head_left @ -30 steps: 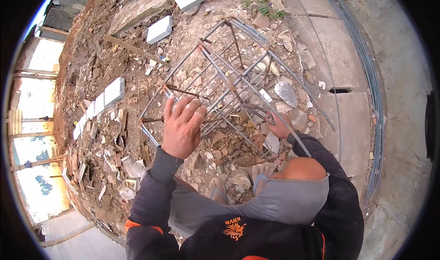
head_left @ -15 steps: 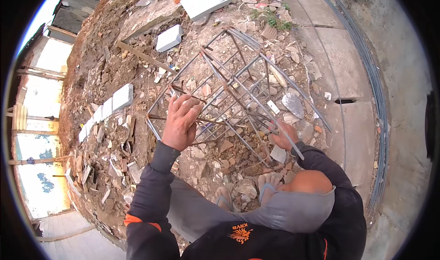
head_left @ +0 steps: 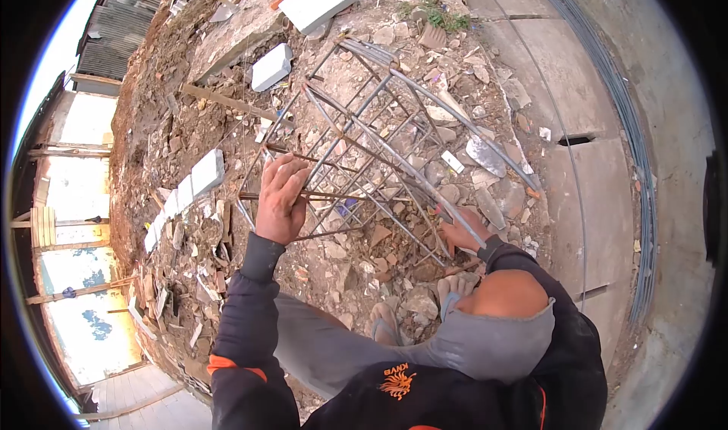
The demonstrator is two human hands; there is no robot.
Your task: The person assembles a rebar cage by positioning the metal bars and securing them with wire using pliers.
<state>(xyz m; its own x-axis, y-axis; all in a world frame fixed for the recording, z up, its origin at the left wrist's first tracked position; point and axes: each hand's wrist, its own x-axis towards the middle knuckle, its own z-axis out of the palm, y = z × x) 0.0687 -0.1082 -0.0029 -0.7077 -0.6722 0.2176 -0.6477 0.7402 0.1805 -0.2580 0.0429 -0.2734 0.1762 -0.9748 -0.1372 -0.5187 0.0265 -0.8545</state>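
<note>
Head view: hands on rebar cage.
Left hand grasping near one corner; right hand partly behind a bar, can't tell its grip.

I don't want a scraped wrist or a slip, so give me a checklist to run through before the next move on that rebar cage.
1. Left hand on the rebar cage: ok, at its left side.
2. Right hand's hold: cannot tell, a rod crosses in front.
3. Right cuff clear of the rod's end: cannot tell, they nearly meet in view.
4. Hand protection: not ok, both bare.
5. Foot protection: not ok, open flip-flops.
6. Even ground: not ok, loose rubble.
</note>
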